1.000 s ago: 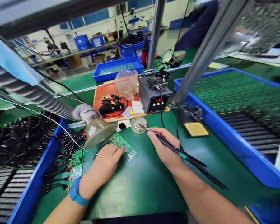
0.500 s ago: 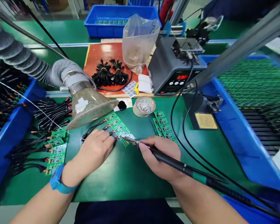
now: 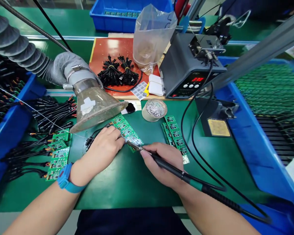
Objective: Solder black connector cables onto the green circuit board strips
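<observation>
My right hand [image 3: 164, 161] is wrapped round a soldering iron [image 3: 170, 169]. The iron's tip touches or hovers just over the near end of a green circuit board strip [image 3: 128, 130]; which of the two I cannot tell. My left hand [image 3: 107, 145] is closed beside that strip, its fingertips close to the iron's tip. A thin solder wire [image 3: 49, 120] runs in from the left and enters the left hand. Black cables [image 3: 94, 133] reach the strip's left edge, partly hidden by the left hand. Bare board strips [image 3: 175, 133] lie to the right.
Boards with cables [image 3: 58, 160] lie at left, under a fume extraction hood [image 3: 98, 106]. A solder tin [image 3: 154, 110], a soldering station [image 3: 191, 71] and an iron stand [image 3: 214, 117] stand behind. Blue bins [image 3: 250, 130] flank the green mat; the iron's cord loops at right.
The view has shifted slightly. My left fingers have moved a little closer to the iron's tip, covering more of the cable ends. The right hand keeps its hold on the soldering iron.
</observation>
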The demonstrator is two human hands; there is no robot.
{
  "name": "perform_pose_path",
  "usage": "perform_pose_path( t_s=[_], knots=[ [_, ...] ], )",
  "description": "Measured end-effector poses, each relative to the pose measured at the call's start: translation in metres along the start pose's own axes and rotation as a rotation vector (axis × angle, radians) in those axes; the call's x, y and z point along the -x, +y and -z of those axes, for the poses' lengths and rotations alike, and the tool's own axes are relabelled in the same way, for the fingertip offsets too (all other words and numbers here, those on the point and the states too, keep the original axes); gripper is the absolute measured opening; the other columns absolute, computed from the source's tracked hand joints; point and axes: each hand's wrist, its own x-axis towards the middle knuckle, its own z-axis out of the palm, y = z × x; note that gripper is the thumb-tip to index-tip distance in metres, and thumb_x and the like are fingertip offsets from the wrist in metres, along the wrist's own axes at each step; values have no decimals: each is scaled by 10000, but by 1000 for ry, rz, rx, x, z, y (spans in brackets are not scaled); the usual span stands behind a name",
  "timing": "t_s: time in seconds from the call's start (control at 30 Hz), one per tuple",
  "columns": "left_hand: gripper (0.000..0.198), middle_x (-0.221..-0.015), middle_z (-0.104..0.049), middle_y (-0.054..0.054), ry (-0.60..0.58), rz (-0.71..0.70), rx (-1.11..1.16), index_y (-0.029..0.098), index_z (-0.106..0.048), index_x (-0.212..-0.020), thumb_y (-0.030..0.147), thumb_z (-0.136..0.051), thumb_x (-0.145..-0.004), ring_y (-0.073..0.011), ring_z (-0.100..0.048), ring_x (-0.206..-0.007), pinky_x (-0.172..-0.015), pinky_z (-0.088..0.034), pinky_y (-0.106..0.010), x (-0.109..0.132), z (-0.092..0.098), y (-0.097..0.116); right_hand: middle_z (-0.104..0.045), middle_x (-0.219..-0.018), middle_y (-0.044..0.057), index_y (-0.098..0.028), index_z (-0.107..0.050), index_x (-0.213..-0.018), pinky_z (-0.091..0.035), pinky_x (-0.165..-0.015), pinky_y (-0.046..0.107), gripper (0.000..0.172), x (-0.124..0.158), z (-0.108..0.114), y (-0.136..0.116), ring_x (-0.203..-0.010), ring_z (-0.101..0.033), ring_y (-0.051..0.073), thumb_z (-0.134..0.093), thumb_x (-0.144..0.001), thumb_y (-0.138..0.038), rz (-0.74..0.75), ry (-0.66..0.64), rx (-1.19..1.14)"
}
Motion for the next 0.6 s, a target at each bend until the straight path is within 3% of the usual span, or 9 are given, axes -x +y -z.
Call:
perform_pose_path(
  t_s=[0.4, 0.6],
  knots=[
    [343, -823, -568, -66, 2, 2, -23, 152, -664, -798, 175, -437, -1054, -231, -471, -819, -737, -391, -365, -3, -3, 3, -717, -724, -11, -226, -661, -923, -541, -616, 266, 55, 0, -4, 4, -606, -672, 134, -640, -970, -244, 17, -42, -10],
    [273, -825, -593, -63, 16, 1, -37, 154, -693, -906, 199, -467, -1051, -229, -506, -830, -739, -399, -361, -2, -3, 2, -711, -718, -12, -221, -666, -924, -526, -604, 266, 42, -1, -4, 3, -605, -674, 142, -651, -961, -236, 17, -47, -18]
  ],
)
